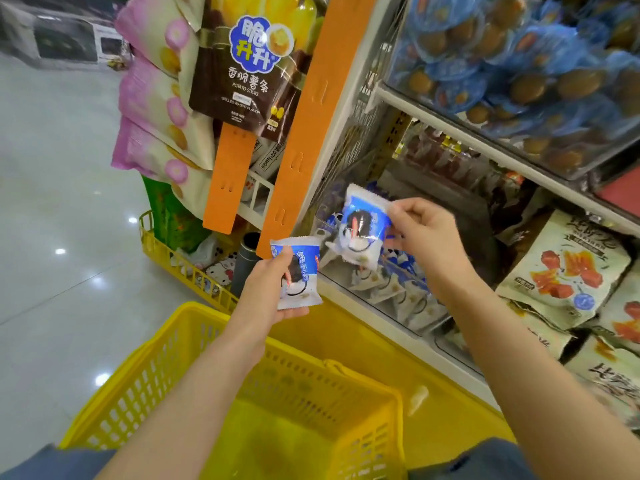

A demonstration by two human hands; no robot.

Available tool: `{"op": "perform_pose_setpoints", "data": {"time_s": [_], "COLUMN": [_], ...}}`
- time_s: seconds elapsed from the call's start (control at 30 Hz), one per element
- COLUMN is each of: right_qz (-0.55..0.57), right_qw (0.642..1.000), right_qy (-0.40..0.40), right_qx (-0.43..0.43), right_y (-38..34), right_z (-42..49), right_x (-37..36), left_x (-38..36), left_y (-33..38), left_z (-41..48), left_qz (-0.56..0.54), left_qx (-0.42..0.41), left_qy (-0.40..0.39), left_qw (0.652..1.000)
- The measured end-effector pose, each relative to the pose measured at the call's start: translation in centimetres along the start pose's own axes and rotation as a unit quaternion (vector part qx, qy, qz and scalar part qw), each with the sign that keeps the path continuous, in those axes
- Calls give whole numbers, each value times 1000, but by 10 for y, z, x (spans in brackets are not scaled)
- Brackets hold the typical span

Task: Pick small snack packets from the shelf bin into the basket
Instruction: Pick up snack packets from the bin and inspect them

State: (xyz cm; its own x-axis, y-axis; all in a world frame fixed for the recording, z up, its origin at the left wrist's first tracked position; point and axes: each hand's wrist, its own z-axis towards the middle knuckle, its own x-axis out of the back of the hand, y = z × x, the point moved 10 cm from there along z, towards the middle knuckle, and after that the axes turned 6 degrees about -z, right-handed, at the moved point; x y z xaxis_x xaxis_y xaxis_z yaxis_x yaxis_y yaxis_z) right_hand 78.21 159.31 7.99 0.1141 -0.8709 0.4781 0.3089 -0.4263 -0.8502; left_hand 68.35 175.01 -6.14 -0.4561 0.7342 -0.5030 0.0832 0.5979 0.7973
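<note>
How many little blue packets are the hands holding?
2. First packet in the left hand, near the yellow basket; second packet in the right hand, at the shelf bin, where more lie.

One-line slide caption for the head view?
Left hand holds a small blue-and-white snack packet over the yellow plastic basket; right hand pinches a second packet over the clear shelf bin.

Brown potato sticks bag [242,64] hangs up top, just left of a long orange clip strip [304,116], with pink-and-cream bags [152,98] hanging down its other side. The upper shelf is crammed with blue-wrapped round snacks [519,57]. Far right there are cream pouches [561,271] with red meat pictures. Low on the left, a yellow rack [180,268] holds a Hello Kitty thing [221,268] next to a grey tube [246,265]. Shiny pale floor [52,202].
</note>
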Motion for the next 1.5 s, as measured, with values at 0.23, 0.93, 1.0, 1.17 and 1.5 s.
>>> {"op": "perform_pose_setpoints", "data": {"time_s": [0.23,0.93,1.0,1.17,1.5], "right_qz": [87,66,78,15,-281], "right_qw": [985,970,966,992,955], "right_qy": [-138,-156,-182,-74,35], "right_qx": [-60,-172,-164,-102,-87], "right_y": [28,65,61,41,45], "right_z": [-51,-59,-63,-43,54], "right_x": [-67,-47,-54,-23,17], "left_x": [-36,-36,-37,-28,-15], "left_y": [-12,-6,-3,8,19], "left_z": [-20,-22,-24,-22,-16], "left_qz": [73,173,163,135,79], "left_qx": [30,-23,-23,-33,-2], "left_qy": [-170,-146,-150,-113,-46], "left_qw": [982,974,975,984,996]}}
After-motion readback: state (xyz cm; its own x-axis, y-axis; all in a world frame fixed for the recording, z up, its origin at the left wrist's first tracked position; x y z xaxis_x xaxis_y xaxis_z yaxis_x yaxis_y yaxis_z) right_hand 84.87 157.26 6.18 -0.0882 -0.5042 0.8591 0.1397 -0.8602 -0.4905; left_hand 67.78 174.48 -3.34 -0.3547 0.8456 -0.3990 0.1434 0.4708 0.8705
